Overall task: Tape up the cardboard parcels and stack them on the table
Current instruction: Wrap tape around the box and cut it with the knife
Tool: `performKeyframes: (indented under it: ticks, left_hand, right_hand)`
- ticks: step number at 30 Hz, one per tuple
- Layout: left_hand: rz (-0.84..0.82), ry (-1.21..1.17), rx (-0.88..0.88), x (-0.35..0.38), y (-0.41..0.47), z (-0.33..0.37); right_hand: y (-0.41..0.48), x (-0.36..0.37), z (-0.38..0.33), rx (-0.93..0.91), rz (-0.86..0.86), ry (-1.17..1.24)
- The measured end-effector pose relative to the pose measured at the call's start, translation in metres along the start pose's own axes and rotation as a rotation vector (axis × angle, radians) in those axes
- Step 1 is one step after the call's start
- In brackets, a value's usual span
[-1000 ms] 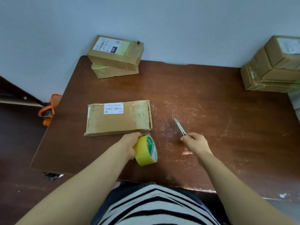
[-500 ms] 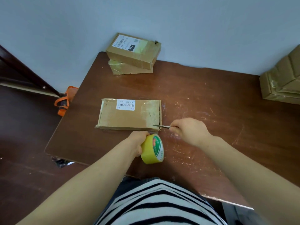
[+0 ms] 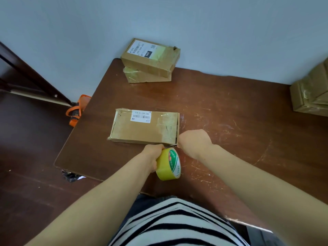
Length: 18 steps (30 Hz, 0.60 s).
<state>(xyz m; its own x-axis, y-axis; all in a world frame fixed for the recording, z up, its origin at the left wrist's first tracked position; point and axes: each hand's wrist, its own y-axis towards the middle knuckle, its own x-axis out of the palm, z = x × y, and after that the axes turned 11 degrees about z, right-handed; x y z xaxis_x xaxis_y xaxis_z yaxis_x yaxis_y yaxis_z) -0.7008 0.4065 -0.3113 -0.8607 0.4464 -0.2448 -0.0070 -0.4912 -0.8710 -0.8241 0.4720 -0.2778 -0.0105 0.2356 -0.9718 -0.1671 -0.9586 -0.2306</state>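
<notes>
Head view, mid-task. One parcel (image 3: 144,127) lies flat at the middle of the table (image 3: 230,107), label up. Glossy tape covers its right end; the left end shows bare cardboard with a ragged flap edge.

Left hand (image 3: 152,155) grips the yellow tape roll (image 3: 168,164), just off the parcel's near edge. Right hand (image 3: 193,141) is a closed fist at the near right corner, curled round a small blade (image 3: 175,144); only the tip shows.

Judgement: the strip on the right end is laid and is about to be cut from the roll.

Done: two parcels (image 3: 150,57) sit stacked at the far edge, against the wall.

Left: possibly the left end of this parcel, then stacking it. A pile of boxes (image 3: 310,96) at the right edge looks shiny; cannot tell whether they are finished.
</notes>
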Motion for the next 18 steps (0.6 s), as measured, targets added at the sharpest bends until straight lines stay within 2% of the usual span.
performKeyframes:
  ticks: [8, 14, 16, 18]
  left_hand:
    - [0.052, -0.075, -0.002, -0.007, -0.002, 0.003]
    - [0.004, -0.032, 0.022, -0.008, -0.007, 0.001]
    - [0.002, -0.002, 0.027, -0.006, -0.007, -0.001]
    - [0.006, 0.008, 0.034, -0.006, -0.007, -0.003]
  right_hand:
    - [-0.011, 0.009, 0.033, 0.066, -0.035, 0.097]
    - [-0.038, 0.041, 0.072, 0.301, -0.147, 0.393]
    - [-0.039, 0.046, 0.075, 0.339, -0.107, 0.293]
    - [-0.034, 0.046, 0.070, 0.310, 0.034, 0.199]
